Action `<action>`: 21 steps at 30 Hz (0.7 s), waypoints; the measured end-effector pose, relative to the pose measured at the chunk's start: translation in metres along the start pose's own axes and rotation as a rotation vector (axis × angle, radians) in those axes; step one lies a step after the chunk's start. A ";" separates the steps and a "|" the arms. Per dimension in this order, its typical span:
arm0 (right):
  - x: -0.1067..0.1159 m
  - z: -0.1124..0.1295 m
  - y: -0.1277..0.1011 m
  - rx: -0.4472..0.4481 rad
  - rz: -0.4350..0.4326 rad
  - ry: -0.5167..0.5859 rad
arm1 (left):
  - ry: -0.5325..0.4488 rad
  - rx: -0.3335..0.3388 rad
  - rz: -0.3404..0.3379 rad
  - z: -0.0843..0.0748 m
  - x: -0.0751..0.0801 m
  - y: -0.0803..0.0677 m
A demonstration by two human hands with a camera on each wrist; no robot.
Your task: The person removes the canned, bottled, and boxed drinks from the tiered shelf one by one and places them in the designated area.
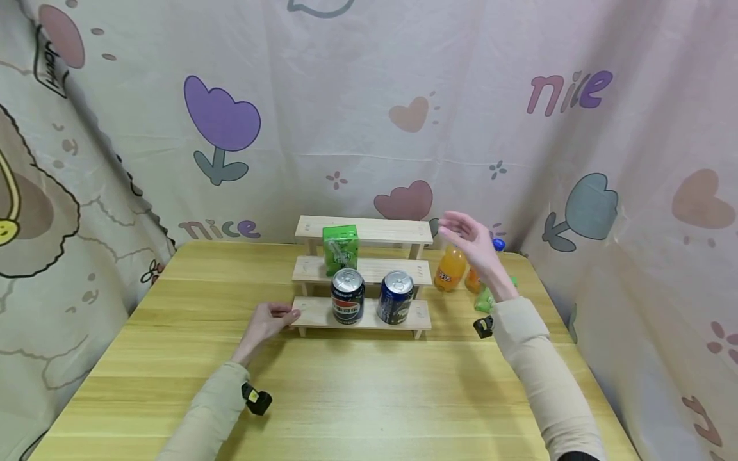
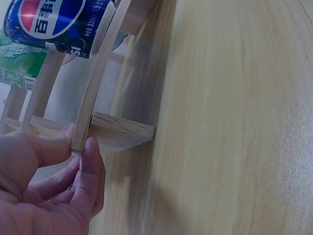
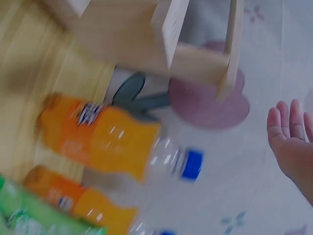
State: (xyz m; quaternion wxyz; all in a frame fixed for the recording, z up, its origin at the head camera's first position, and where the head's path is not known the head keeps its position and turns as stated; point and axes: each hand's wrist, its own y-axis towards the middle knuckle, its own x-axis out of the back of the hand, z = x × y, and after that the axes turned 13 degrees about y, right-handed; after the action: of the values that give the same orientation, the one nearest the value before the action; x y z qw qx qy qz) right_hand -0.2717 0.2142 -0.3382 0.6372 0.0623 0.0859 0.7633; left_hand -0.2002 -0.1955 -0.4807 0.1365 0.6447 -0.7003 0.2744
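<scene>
- Here, your left hand (image 1: 266, 322) pinches the left end of the bottom step of the three-tier wooden riser (image 1: 362, 269), thumb and fingers (image 2: 90, 169) curled on the board's edge, as the left wrist view shows.
- The riser stands at the middle of the wooden table (image 1: 346, 397), toward 12 o'clock from you, its back near the printed curtain (image 1: 369, 109).
- On the bottom step, a Pepsi can (image 1: 348, 296) sits just right of your left hand, and a dark blue can (image 1: 395, 297) stands just beside it at its 3 o'clock; whether the two touch cannot be told.
- On the middle step, a green drink carton (image 1: 340, 249) stands upright at 12 o'clock from the Pepsi can.
- Your right hand (image 1: 469, 240) hangs in the air with fingers spread and relaxed, holding nothing, just beside the right end of the riser's top step.
- Below that hand, at 3 o'clock from the riser, an orange soda bottle (image 1: 450, 269) stands on the table; the right wrist view shows its blue cap and a second orange bottle (image 3: 80, 201) near it, blurred.
- A green package (image 1: 484, 299) lies at 4 o'clock from the riser, partly behind your right forearm.
</scene>
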 end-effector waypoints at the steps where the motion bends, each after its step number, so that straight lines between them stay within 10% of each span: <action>1: -0.006 0.001 0.002 0.000 0.023 -0.005 | 0.003 0.002 0.003 0.000 0.000 0.000; 21: -0.110 -0.004 0.033 -0.074 0.348 -0.025 | -0.001 0.004 0.006 -0.001 0.000 -0.001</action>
State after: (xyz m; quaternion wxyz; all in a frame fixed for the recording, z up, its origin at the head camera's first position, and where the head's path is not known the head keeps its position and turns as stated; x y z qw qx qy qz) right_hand -0.2842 0.0997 -0.3341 0.4982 0.0619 0.0377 0.8640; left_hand -0.1995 -0.1950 -0.4792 0.1343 0.6428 -0.7019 0.2759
